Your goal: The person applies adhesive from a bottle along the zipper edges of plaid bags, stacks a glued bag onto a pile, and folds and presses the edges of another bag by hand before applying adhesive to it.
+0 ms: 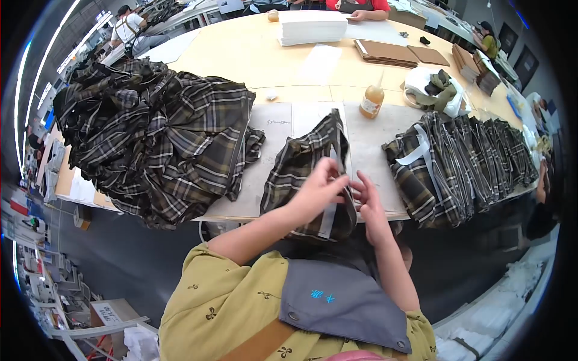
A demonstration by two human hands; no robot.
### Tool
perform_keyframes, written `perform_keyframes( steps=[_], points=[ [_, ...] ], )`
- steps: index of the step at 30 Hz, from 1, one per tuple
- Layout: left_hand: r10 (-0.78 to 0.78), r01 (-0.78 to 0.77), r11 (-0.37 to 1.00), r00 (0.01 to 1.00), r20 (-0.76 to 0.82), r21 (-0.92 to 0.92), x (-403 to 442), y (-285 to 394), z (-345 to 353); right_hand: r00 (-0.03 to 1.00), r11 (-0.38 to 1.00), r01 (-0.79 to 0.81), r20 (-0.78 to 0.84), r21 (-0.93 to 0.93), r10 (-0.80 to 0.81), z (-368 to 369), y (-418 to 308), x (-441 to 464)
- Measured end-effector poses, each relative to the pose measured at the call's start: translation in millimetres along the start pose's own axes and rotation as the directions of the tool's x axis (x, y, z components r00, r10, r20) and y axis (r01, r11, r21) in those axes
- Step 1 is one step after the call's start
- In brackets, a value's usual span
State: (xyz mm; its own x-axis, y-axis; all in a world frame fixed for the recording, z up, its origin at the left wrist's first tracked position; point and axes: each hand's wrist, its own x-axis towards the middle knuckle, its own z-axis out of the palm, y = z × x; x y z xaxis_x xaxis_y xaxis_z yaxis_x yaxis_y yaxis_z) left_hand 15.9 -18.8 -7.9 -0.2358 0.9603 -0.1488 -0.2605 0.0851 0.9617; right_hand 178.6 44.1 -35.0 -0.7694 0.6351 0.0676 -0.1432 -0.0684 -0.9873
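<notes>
A dark plaid cloth piece (295, 159) lies at the table's front edge with a pale strip (328, 220) along it. My left hand (325, 186) is over its right part, fingers curled near the strip; what they pinch, if anything, is too small to tell. Just right of it, my right hand (368, 201) has its fingers bent and apart beside the cloth's edge. A large loose heap of the same plaid cloth (156, 132) lies on the left. Folded plaid pieces (469, 162) stand in a row on the right, with a white ribbon (419, 147) over the nearest ones.
A bottle of amber liquid (372, 99) stands behind the cloth. Farther back are a white paper stack (312, 29), brown card stacks (385, 53) and a white bag (436, 90) with green cloth. A person in red (373, 11) sits across the table; others are farther off.
</notes>
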Motion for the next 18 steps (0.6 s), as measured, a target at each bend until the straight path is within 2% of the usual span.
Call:
perform_keyframes(
  steps=[1,2,3,4,5,6,7,8,10,12,14,15,16,18],
  points=[
    [-0.018,0.018,1.0,0.999,0.043,0.004,-1,-7,6,0.999,1.0,0.029,-0.02,0.01,-0.029,7,3,-1],
    [-0.058,0.046,0.996,0.984,0.171,0.073,1,-9,6,0.997,0.998,0.06,-0.041,0.021,-0.059,10,11,-2],
    [-0.058,0.029,0.993,0.963,0.264,0.115,5,-10,2,0.983,0.995,-0.057,-0.181,-0.082,0.042,10,20,-5],
    [-0.063,0.008,0.988,0.933,0.353,0.155,10,-10,-2,0.982,0.994,-0.061,-0.184,-0.087,0.044,4,22,-4],
    [-0.125,0.041,0.971,0.925,0.359,0.234,14,-8,-7,0.979,0.994,-0.102,-0.182,-0.042,0.093,0,21,-4],
    [-0.187,0.071,0.948,0.914,0.36,0.311,16,6,-12,0.974,0.99,-0.143,-0.177,0.003,0.141,-1,19,-2],
    [-0.013,-0.127,0.912,0.941,0.338,0.389,21,7,-19,0.968,0.995,-0.099,-0.23,0.019,0.101,-1,19,1],
    [0.071,-0.196,0.868,0.959,0.276,0.455,29,11,-26,0.967,0.995,-0.102,-0.232,0.015,0.103,-4,20,4],
    [0.179,-0.228,0.891,0.971,0.159,0.393,46,12,-47,0.954,0.997,-0.075,-0.291,0.016,0.077,-12,23,12],
    [0.286,-0.264,0.801,0.957,0.044,0.537,59,14,-64,0.94,0.997,-0.081,-0.334,-0.007,0.074,-16,19,21],
    [0.377,-0.3,0.716,0.926,0.013,0.631,67,1,-81,0.934,0.964,-0.132,-0.355,-0.231,0.043,-25,21,29],
    [0.363,-0.284,0.725,0.932,0.002,0.628,65,-2,-84,0.929,0.938,-0.145,-0.369,-0.314,0.02,-30,27,30],
    [0.349,-0.266,0.735,0.937,-0.012,0.624,60,-7,-86,0.928,0.936,-0.152,-0.372,-0.317,0.024,-35,32,32],
    [0.395,-0.313,0.696,0.918,0.02,0.646,58,-28,-91,0.936,0.851,-0.185,-0.352,-0.492,0.0,-41,42,37]
  ],
)
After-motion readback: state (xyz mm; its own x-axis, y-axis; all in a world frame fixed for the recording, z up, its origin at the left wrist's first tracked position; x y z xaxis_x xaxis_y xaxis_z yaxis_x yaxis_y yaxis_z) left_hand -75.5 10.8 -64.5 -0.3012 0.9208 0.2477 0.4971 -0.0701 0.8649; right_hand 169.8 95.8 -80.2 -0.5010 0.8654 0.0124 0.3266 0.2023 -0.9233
